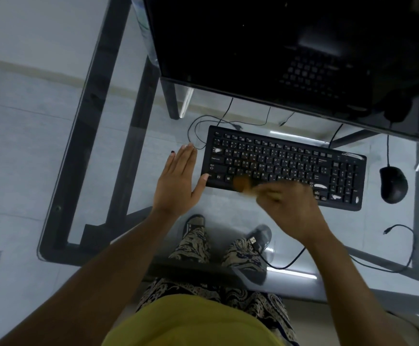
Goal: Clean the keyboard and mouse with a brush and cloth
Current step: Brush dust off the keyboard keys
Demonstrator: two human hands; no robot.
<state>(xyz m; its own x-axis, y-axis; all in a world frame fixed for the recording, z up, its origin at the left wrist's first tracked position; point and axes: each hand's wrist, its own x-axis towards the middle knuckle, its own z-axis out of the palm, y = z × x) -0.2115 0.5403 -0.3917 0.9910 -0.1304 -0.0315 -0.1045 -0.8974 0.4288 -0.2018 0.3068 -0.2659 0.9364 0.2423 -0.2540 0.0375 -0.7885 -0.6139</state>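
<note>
keyboard [284, 168] lies flat on the glass desk [118, 151], angled a little and set toward the far edge, just in front of the monitor [278, 46]. mouse [393, 184] sits near its right end, apart from it, toward the right edge of the desk. no cloth shows in view.

left hand [178, 181] lies open and flat on the glass, fingers together and pointing away, thumb spread so its tip touches the near left corner of the keyboard. that placement looks meant to brace the keyboard so it does not slide under the strokes.

right hand [290, 206] is closed around the brush [240, 184], wrist raised over the near edge of the keyboard, knuckles up. the tan bristles reach left over the bottom key row near the space bar. hand and bristles are blurred, so the exact grip cannot be made out; the blur suggests a quick sweep along the keys.

loose cable [400, 248] curls by the near right corner.
</note>
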